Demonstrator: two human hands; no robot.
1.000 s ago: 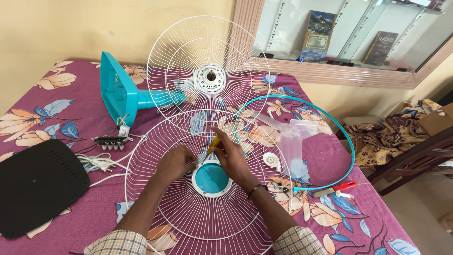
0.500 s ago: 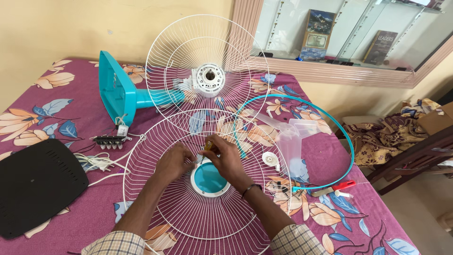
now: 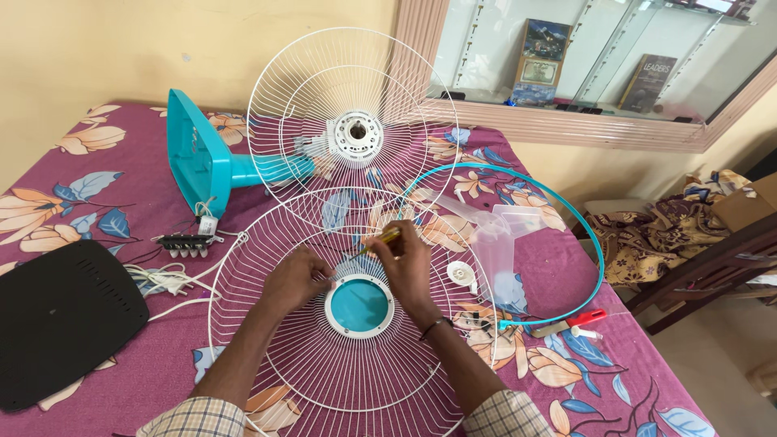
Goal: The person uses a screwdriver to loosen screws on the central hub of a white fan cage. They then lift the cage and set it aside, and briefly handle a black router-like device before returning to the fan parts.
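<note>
The screwdriver has dropped lower in the right hand, over the white grille.

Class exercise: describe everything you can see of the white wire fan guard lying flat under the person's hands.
The white wire fan guard lies flat on the flowered purple tablecloth. Thin metal-looking spokes radiate from a turquoise centre disc to a round rim. The left hand rests on its wires; the right hand holds a yellow-handled screwdriver over it.

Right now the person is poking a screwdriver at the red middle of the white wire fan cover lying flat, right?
Not quite: the round middle of the flat white fan cover is teal, not red, as the head view shows. The right hand does hold a yellow-handled screwdriver there.
</note>
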